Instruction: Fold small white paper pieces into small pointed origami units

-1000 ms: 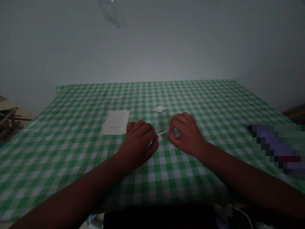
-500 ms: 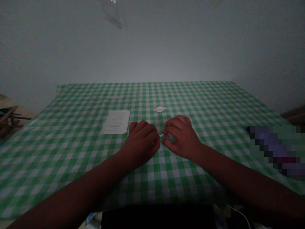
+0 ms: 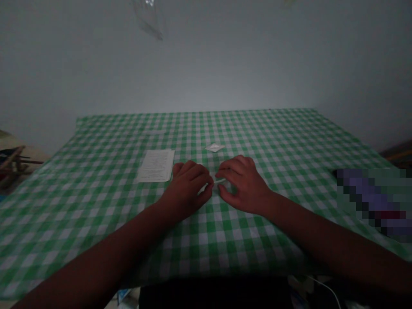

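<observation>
The person is sitting at a table, leaning both forearms toward the middle of a green-and-white gingham tablecloth [image 3: 96, 206], with the hands close together and a thin white stick [image 3: 218, 182] lying between them, just above the cloth near the centre of the table. The left hand [image 3: 186, 186] is curling its fingers inward and clenching fairly tightly, and the stick's left end is disappearing behind those fingertips, so it seems to be gripping that end. The right hand [image 3: 243, 184] is staying more open, cupped and arched, with its index finger and thumb reaching toward the stick's right end. The finger is touching that end, but whether it is pinching firmly or only resting there, I cannot tell. Beyond the hands, a small white sachet [image 3: 214, 147] is lying flat on the cloth, well apart from both. To the far left of the hands, a printed sheet of paper [image 3: 156, 165] is lying just beyond the left hand's fingers, not touching them. Off to the right, a pixelated purple object [image 3: 370, 201] is sitting on the cloth, too blurred to identify, while a white cable [image 3: 325, 286] is curving below the near edge of the table
</observation>
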A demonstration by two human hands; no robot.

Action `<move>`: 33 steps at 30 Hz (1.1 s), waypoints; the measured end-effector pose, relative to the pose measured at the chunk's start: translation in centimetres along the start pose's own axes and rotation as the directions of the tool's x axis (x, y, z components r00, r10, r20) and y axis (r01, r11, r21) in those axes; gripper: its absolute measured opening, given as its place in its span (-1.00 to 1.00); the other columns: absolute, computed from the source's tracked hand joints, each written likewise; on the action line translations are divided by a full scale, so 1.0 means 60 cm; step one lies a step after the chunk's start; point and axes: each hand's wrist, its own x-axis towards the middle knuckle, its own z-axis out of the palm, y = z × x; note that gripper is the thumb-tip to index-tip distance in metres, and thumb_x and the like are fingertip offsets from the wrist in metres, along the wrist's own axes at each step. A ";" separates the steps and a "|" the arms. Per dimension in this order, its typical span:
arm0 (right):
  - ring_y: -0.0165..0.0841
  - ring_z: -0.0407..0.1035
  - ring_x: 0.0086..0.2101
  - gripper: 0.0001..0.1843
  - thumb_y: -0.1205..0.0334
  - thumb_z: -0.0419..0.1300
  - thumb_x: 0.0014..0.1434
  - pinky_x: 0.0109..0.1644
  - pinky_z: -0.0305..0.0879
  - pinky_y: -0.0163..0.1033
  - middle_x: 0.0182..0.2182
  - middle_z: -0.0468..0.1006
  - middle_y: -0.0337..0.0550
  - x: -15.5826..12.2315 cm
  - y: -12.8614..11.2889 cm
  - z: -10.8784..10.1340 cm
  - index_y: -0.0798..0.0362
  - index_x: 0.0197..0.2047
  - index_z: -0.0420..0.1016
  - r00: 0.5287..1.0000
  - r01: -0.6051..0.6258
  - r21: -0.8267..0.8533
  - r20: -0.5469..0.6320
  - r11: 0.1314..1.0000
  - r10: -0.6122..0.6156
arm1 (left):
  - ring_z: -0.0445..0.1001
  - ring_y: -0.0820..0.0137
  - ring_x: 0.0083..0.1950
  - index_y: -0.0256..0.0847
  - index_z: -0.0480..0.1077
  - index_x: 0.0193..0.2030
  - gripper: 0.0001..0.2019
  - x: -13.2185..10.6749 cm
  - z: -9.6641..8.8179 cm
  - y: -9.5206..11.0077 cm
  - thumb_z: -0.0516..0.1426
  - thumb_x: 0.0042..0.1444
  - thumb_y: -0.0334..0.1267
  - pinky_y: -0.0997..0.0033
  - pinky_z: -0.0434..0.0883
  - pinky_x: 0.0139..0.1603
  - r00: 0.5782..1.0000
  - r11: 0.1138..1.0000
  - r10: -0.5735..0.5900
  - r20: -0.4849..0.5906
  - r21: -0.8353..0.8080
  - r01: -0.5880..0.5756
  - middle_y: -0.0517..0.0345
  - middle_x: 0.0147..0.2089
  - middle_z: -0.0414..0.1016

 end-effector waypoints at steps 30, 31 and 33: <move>-0.24 0.22 -0.17 -0.81 0.23 0.14 0.28 -0.10 -0.05 0.00 -0.31 0.54 -0.24 0.005 -0.012 0.005 0.02 -0.38 0.45 0.997 0.061 -0.197 0.064 0.978 -0.050 | 0.34 0.21 -0.15 -0.20 0.37 -0.31 -0.97 0.013 0.008 0.026 0.10 0.13 -0.36 0.08 0.18 -0.17 1.000 0.958 0.020 0.011 0.287 -0.023 0.11 -0.17 0.52; -0.24 0.22 -0.17 -0.80 0.23 0.14 0.29 -0.10 -0.05 0.01 -0.31 0.53 -0.24 0.005 -0.014 0.005 0.02 -0.39 0.44 0.997 0.069 -0.206 0.060 0.976 -0.058 | 0.33 0.21 -0.16 -0.20 0.36 -0.33 -0.97 0.014 0.009 0.027 0.11 0.12 -0.36 0.08 0.18 -0.17 1.000 0.956 0.011 0.017 0.293 -0.016 0.11 -0.19 0.52; -0.23 0.22 -0.17 -0.80 0.24 0.13 0.29 -0.09 -0.05 0.02 -0.32 0.54 -0.24 0.005 -0.016 0.004 0.02 -0.39 0.44 0.996 0.079 -0.214 0.052 0.974 -0.069 | 0.33 0.20 -0.16 -0.20 0.35 -0.34 -0.98 0.013 0.011 0.026 0.11 0.11 -0.35 0.08 0.18 -0.18 1.000 0.954 -0.008 0.030 0.301 -0.001 0.10 -0.21 0.50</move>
